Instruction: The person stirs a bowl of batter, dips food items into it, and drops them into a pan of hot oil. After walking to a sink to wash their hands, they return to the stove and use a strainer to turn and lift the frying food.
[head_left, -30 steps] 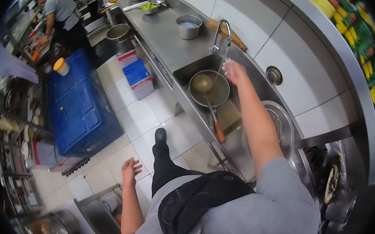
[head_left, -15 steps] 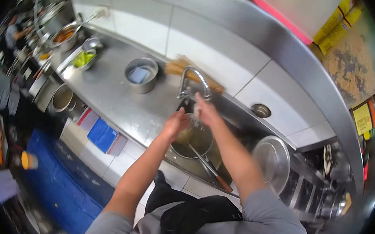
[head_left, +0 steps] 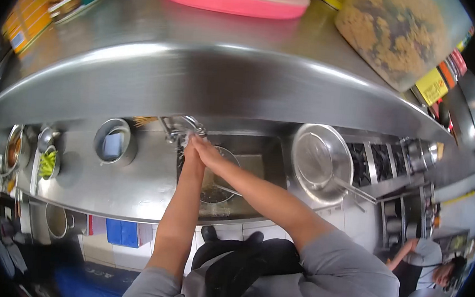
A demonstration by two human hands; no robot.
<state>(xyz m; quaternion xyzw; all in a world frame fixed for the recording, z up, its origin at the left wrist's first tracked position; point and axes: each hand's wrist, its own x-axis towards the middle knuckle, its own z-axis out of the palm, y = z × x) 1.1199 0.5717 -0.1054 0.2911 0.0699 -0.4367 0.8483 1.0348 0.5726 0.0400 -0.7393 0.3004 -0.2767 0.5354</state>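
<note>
Beneath the curved metal tap (head_left: 195, 126), my left hand (head_left: 192, 147) and my right hand (head_left: 208, 151) are pressed against each other over the sink. My right hand overlaps the left; their fingers look stretched toward the spout, partly hidden, and no object shows between them. Below them a round metal pan (head_left: 223, 196) sits in the sink (head_left: 274, 161), a long handle (head_left: 226, 190) slanting out of it. My right forearm covers part of the pan.
A metal shelf (head_left: 242, 84) runs across above the sink. A metal pot (head_left: 128, 150) holding a blue item stands left on the counter (head_left: 95, 187). A large metal bowl (head_left: 344, 154) with a strainer (head_left: 310, 160) is at right. Another person (head_left: 427, 258) is at lower right.
My hands were apart with water splashing at the right one; now they are together near the tap. The view has swung right, bringing the shelf lower and another person into sight.
</note>
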